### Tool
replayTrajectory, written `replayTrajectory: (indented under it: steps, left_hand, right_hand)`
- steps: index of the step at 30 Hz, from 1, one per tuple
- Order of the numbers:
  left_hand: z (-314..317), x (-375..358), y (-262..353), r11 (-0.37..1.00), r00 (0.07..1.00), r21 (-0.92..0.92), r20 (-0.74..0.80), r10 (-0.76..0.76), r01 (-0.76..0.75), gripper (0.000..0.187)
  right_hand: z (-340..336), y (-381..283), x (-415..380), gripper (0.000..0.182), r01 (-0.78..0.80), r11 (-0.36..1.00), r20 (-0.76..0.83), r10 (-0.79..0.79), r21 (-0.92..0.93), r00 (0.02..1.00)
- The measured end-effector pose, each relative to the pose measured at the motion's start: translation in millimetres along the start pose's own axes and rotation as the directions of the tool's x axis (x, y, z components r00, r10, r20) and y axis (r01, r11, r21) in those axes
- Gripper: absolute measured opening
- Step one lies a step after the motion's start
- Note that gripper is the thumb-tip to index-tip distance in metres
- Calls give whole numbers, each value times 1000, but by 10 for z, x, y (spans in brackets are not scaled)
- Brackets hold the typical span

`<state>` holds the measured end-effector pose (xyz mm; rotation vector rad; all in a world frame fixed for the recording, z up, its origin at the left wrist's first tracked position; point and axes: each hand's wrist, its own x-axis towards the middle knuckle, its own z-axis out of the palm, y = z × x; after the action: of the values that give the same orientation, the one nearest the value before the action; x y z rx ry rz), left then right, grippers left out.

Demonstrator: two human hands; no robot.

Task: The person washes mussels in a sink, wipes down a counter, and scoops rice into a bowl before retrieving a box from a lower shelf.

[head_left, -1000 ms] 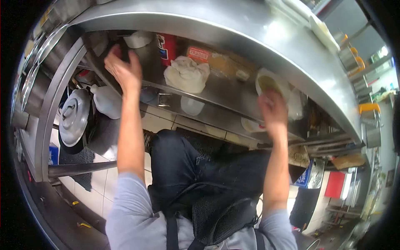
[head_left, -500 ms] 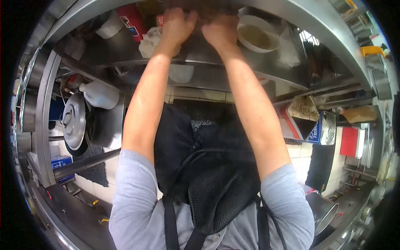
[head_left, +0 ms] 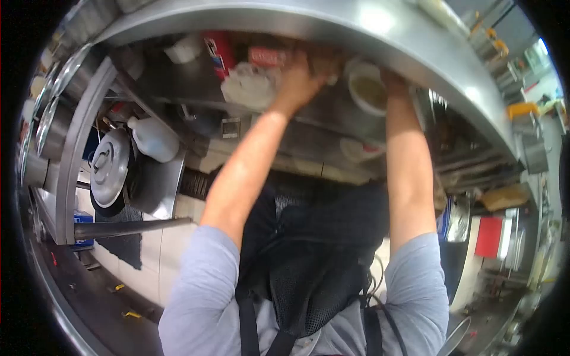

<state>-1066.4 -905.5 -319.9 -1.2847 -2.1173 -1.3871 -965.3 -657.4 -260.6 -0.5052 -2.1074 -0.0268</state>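
My left hand reaches under the steel overhang, thumb and fingers curled around a blurred brownish thing that I cannot make out. Beside that hand lie a crumpled white cloth and a red box. A white bowl with yellowish-brown contents stands tilted towards me, to the right. At its right rim is my right hand; its fingers are hidden behind the bowl and in shadow, so their grip does not show.
A curved steel edge runs just above my hands. On the shelf's left are a red container and a white tub. Lower left stand a plastic jug and a lidded pot. A red box is at right.
My hands have moved apart: the right one has gone from the middle to the bowl's right side. The bowl sits closer to the cloth and looks more tilted. The view has shifted.
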Motion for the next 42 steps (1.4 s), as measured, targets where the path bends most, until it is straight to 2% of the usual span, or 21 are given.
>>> replayTrajectory:
  steps: [2,5,7,9,11,13,15,19,22,24,27,29,30,31,33,37,38,39,40,41,42]
  left_hand:
    - [-88,15,186,983,995,-173,88,-43,58,78]
    - [-122,7,275,977,998,-208,21,53,-48,75]
    - [-198,5,265,971,998,-235,-61,28,-42,73]
    - [-265,-7,189,960,992,-277,-123,-5,-29,72]
    - [-414,-67,-79,936,995,-345,-46,-93,71,66]
    - [-318,-107,-536,907,955,-403,-201,-218,122,62]
    - [-573,-183,-499,898,945,-409,-200,-260,161,64]
    - [-677,-199,-535,866,872,-428,-281,-400,259,72]
    - [-657,-171,-473,789,849,-544,-239,-471,284,89]
    - [-690,-148,-418,698,794,-609,-177,-582,376,102]
    - [-731,-145,-509,695,852,-638,-115,-510,330,99]
    - [-788,-96,-505,665,823,-649,-103,-559,370,96]
    - [-813,-76,-491,631,789,-657,-89,-608,412,93]
    - [-865,-59,-441,630,788,-660,-90,-608,411,93]
    - [-977,-40,-333,508,767,-728,37,-640,460,88]
    - [-997,20,-581,486,825,-789,47,-563,376,83]
    - [-1017,26,-614,464,817,-793,72,-572,395,81]
    - [-1027,25,-643,440,807,-796,99,-582,415,80]
    - [-1031,45,-650,445,807,-794,95,-583,415,80]
    - [-1026,73,-650,437,826,-810,98,-555,390,78]
    - [-1010,97,-644,427,845,-828,101,-525,364,76]
  right_hand:
    - [-8,-103,167,40,-34,999,37,33,28,999]
    - [-117,-367,206,43,-116,991,162,104,69,981]
    - [-216,-596,121,46,-197,977,274,170,76,947]
    - [-300,-830,47,48,-289,956,393,247,50,886]
    - [-489,-1133,-212,51,-401,916,510,351,-14,785]
    - [-687,-1337,-384,54,-507,856,598,457,-95,659]
    - [-441,-1340,-817,59,-294,939,430,193,182,882]
    - [-640,-2066,-1170,54,-412,842,350,291,349,891]
    - [-734,-2248,-1302,54,-329,816,270,221,474,937]
    - [-765,-2218,-1307,55,-364,768,318,218,527,923]
    - [-840,-2080,-1266,53,-390,735,412,165,554,896]
    - [-856,-1934,-1204,51,-552,687,492,314,473,812]
    - [-754,-1780,-1217,55,-548,653,471,314,523,824]
    - [-901,-1814,-1130,56,-700,584,591,413,412,692]
    - [-550,-1544,-1328,57,-580,674,466,373,458,802]
    - [-639,-1510,-1267,57,-618,712,489,430,333,759]
    - [-590,-1415,-1252,58,-396,844,283,305,363,909]
    - [-546,-1317,-1237,58,-155,930,68,140,333,988]
    - [-598,-1307,-1141,59,-440,728,353,285,526,891]
    - [-643,-1351,-1110,59,-440,725,352,283,530,892]
    - [-696,-1402,-1083,59,-688,257,567,412,678,713]
